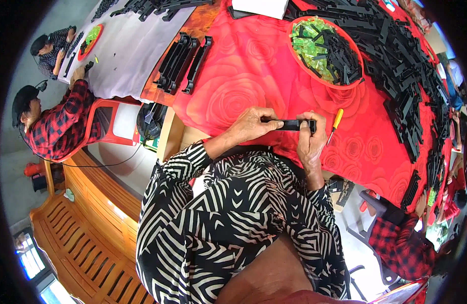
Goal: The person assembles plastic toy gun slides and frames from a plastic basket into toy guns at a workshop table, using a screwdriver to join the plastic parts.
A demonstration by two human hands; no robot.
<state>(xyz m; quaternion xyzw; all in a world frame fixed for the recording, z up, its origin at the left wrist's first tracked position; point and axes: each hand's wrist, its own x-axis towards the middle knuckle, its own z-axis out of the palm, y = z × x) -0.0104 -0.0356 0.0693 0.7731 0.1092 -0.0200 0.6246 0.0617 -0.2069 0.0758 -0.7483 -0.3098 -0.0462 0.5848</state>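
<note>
A long black plastic part (290, 124) is held level between my two hands, above the near edge of the red cloth. My left hand (252, 124) grips its left end, thumb lying along the top. My right hand (311, 137) is closed round the other end, thumb and fingers pressed on it. Just right of that hand lies a screwdriver (335, 125) with a yellow handle. A red-rimmed basket (337, 87) beyond my hands holds yellow-green clear pieces and small black pieces. Several similar black parts (178, 61) lie side by side at the far left.
A large heap of black parts (395, 66) covers the right side of the table. A white box or sheet (258, 7) is at the far edge. Co-workers (56, 116) sit at the left and at the lower right. A wooden bench (86, 243) stands behind at left.
</note>
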